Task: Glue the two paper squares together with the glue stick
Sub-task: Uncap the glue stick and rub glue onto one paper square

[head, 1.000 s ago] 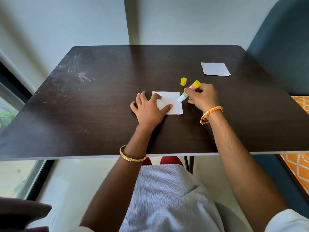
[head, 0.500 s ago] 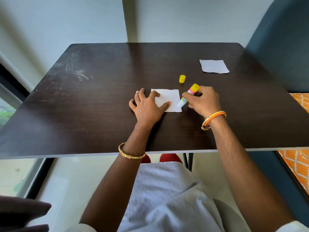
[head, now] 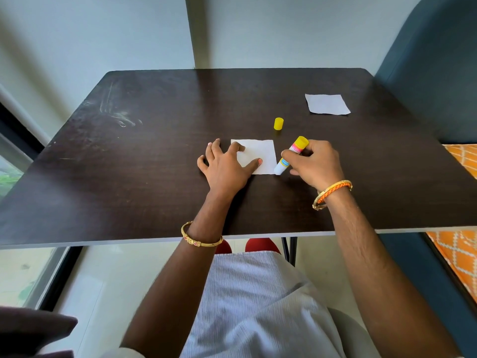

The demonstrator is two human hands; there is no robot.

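A white paper square lies flat in the middle of the dark table. My left hand rests on its left part, fingers spread, pinning it down. My right hand holds the glue stick, tilted with its yellow base up and its white tip at the paper's lower right corner. The stick's yellow cap stands alone just behind the paper. A second white paper square lies apart at the far right of the table.
The table's near edge runs just above my lap. A dark blue seat back rises at the right, with an orange patterned cushion beside it. A window frame sits at the left.
My right hand has drawn the glue stick's tip down the paper's right edge, from near the top toward the lower right corner. My left hand has stayed on the paper.
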